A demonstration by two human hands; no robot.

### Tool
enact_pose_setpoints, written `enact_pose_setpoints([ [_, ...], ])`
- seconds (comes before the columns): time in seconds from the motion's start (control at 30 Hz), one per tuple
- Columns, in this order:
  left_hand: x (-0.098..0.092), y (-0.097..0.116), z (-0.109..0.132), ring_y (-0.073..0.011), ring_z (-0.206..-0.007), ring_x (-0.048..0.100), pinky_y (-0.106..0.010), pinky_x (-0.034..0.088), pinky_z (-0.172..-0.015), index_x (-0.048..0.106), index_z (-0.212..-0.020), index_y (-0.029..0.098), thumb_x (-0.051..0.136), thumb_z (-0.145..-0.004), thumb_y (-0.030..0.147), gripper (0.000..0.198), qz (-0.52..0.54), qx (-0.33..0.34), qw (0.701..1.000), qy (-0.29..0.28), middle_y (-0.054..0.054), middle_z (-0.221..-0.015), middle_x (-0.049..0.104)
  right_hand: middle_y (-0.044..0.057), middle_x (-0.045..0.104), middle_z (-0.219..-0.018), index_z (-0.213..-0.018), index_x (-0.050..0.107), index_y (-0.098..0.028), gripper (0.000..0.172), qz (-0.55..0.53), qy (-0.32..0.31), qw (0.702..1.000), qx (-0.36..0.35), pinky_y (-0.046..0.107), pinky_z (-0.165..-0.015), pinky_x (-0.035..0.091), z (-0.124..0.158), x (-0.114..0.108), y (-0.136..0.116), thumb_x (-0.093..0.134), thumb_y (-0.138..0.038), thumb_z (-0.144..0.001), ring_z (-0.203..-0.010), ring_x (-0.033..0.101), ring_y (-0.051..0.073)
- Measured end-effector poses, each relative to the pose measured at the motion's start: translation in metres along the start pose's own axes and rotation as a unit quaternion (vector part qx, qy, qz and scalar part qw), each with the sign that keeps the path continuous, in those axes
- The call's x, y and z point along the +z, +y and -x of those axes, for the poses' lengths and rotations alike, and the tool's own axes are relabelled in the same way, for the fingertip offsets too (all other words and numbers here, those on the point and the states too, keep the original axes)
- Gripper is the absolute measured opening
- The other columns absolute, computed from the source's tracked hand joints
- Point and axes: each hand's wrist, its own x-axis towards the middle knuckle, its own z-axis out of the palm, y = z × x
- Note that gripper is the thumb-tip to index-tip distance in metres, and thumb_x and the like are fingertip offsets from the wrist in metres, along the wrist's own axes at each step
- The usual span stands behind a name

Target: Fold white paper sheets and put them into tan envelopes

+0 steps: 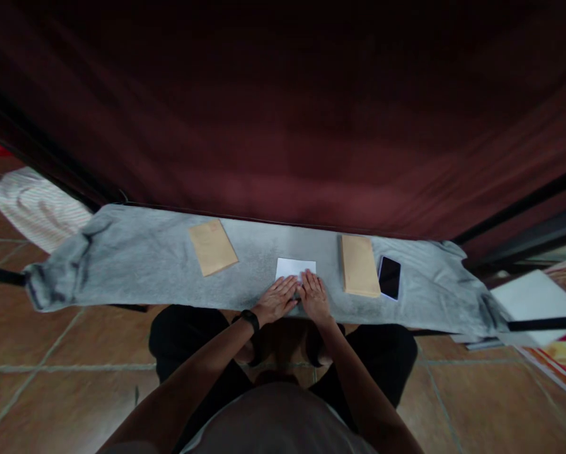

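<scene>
A white sheet of paper [292, 267] lies on the grey cloth in front of me, its near part covered by my hands. My left hand [277, 299] rests flat on its lower left, fingers stretched out, with a black band on the wrist. Flat on the lower right lies my right hand [315, 297], fingers extended and close to the left one. To the right sits a stack of brown envelopes [361, 265]. Further left, a brown envelope [212, 247] lies at a slant by itself.
A grey cloth [141, 265] covers the narrow table. A dark-screened phone [389, 277] lies right of the envelope stack. Behind the table hangs a dark red curtain [311, 164]. Striped fabric [43, 205] is at the far left, and a white board [538, 299] at the far right.
</scene>
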Motion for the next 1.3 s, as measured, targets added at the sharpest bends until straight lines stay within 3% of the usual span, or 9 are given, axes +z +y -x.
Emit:
enact_pose_setpoints([
  [0.23, 0.001, -0.013, 0.011, -0.0221, -0.152, 0.026, -0.043, 0.020, -0.125, 0.034, -0.154, 0.010, 0.031, -0.104, 0.044, 0.060, -0.020, -0.070, 0.997, 0.032, -0.016, -0.162, 0.033, 0.013, 0.036, -0.160, -0.155, 0.037, -0.015, 0.055, 0.001, 0.016, 0.999, 0.029, 0.047, -0.121, 0.024, 0.006, -0.002, 0.006, 0.037, -0.035, -0.104, -0.147, 0.035, 0.027],
  [0.37, 0.005, -0.011, 0.003, -0.0262, -0.152, 0.026, -0.048, 0.022, -0.124, 0.036, -0.153, 0.008, 0.031, -0.104, 0.041, 0.059, -0.042, -0.127, 0.990, 0.054, -0.018, -0.161, 0.034, 0.012, 0.037, -0.160, -0.154, 0.038, -0.015, 0.054, 0.000, 0.015, 0.999, 0.033, 0.047, -0.121, 0.023, 0.005, -0.002, 0.004, 0.037, -0.036, -0.104, -0.146, 0.037, 0.027],
  [0.67, 0.019, 0.008, -0.042, -0.0237, -0.152, 0.025, -0.049, 0.020, -0.124, 0.033, -0.155, 0.015, 0.027, -0.105, 0.035, 0.055, -0.051, -0.114, 0.991, 0.047, -0.010, -0.162, 0.034, 0.010, 0.037, -0.160, -0.152, 0.042, -0.015, 0.051, 0.016, 0.026, 0.999, 0.035, 0.045, -0.121, 0.023, 0.005, -0.001, 0.004, 0.037, -0.031, -0.104, -0.145, 0.039, 0.026],
  [1.03, 0.017, -0.024, -0.036, -0.0236, -0.153, 0.023, -0.045, 0.023, -0.123, 0.028, -0.157, 0.009, 0.022, -0.104, 0.039, 0.061, -0.094, -0.180, 0.977, 0.061, -0.013, -0.162, 0.033, 0.010, 0.040, -0.158, -0.153, 0.041, -0.016, 0.053, 0.017, 0.031, 0.999, 0.040, 0.044, -0.121, 0.024, 0.004, -0.001, 0.005, 0.036, -0.040, -0.105, -0.144, 0.040, 0.025],
  [1.3, 0.017, -0.026, -0.034, -0.0259, -0.152, 0.025, -0.047, 0.024, -0.123, 0.029, -0.157, 0.008, 0.025, -0.103, 0.043, 0.064, -0.106, -0.200, 0.972, 0.069, -0.015, -0.161, 0.034, 0.010, 0.039, -0.159, -0.153, 0.039, -0.016, 0.053, 0.015, 0.026, 0.999, 0.043, 0.044, -0.121, 0.022, 0.004, 0.000, 0.005, 0.034, -0.039, -0.106, -0.145, 0.039, 0.025],
])
